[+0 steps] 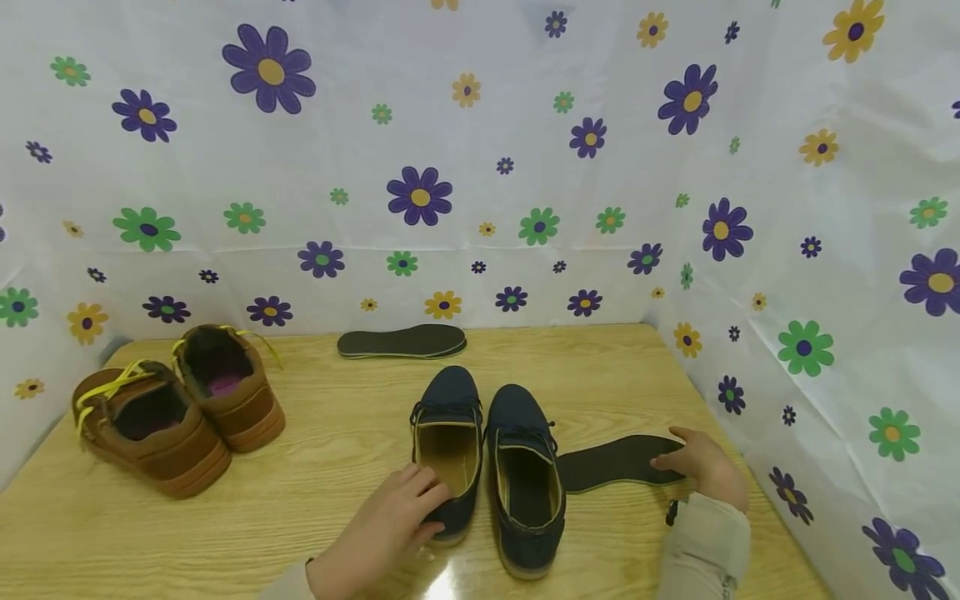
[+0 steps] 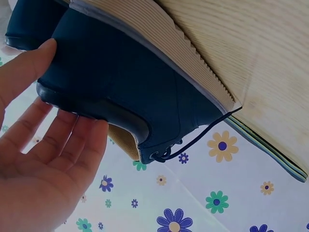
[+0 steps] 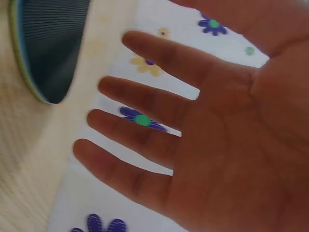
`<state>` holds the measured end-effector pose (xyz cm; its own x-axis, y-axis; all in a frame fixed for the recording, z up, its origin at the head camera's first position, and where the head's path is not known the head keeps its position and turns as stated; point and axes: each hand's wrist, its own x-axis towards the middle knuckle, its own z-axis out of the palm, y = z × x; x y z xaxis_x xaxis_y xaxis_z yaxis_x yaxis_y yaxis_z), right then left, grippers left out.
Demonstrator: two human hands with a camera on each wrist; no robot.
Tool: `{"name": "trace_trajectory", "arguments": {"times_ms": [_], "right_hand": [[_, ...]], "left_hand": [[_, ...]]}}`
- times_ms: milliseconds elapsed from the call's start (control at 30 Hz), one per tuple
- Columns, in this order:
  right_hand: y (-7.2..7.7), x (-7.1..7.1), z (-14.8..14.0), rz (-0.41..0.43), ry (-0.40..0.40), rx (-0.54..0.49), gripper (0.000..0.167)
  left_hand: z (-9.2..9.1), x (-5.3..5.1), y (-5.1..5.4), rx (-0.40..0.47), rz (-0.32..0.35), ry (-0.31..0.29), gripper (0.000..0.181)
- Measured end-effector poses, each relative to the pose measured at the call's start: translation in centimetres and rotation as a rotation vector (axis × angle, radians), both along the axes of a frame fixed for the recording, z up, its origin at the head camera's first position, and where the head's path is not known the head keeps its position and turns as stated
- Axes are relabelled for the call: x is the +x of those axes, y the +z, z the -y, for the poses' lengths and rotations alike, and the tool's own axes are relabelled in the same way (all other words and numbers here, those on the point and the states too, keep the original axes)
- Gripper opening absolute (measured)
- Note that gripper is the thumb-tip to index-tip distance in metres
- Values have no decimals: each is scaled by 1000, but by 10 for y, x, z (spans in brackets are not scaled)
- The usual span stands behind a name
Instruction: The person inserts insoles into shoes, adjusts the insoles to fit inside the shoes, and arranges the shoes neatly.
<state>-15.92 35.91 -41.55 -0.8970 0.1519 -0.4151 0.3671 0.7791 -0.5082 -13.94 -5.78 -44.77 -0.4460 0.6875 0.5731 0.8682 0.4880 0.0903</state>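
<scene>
Two navy lace-up shoes stand side by side, toes pointing away. My left hand [image 1: 393, 517] grips the heel of the left navy shoe [image 1: 450, 390], fingers over the collar and thumb on the back, as the left wrist view shows. That shoe has a tan inside. The right navy shoe [image 1: 517, 408] has a dark inside. A black insole [image 1: 611, 463] lies flat to its right, its near end by the shoe's side. Over the insole's right end is my right hand [image 1: 708, 467]; in the right wrist view its fingers [image 3: 145, 96] are spread and hold nothing.
A pair of brown shoes [image 1: 180, 458] with yellow laces stands at the left of the wooden table [image 1: 337, 433]. Another dark insole, or a stack of them [image 1: 401, 342], lies at the back edge. A flowered white cloth [image 1: 337, 150] hangs behind and along the right.
</scene>
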Motion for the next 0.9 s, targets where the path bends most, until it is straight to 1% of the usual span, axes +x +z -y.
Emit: {"name": "trace_trajectory", "arguments": {"times_ms": [133,233,400,433,567,667,733,800,900], "right_hand": [[-9,-3,-5,11,-46,-21,79],[-14,-4,-6,14,-94,-39,79],[-20,-4,-8,2,-112,3,83],[-20,-4,-8,2,-116,13,84],[-22,-4,-10,16,-148,2,90],[-24,-5,-12,38,-162,12,89],[-25,-6,-12,45,-169,27,85],[-25,-7,-12,40,-172,39,83],[-25,-7,-11,24,-192,20,84]], "left_hand": [[1,4,1,-10,3,-12,43],[1,7,3,-24,24,-12,43],[3,11,4,-40,50,-9,41],[4,12,4,-40,52,-11,40],[3,14,5,-43,48,-24,39],[2,16,5,-42,32,-28,40],[2,17,6,-38,25,-30,40],[1,18,6,-34,19,-33,40],[1,20,7,-33,25,-34,40]]}}
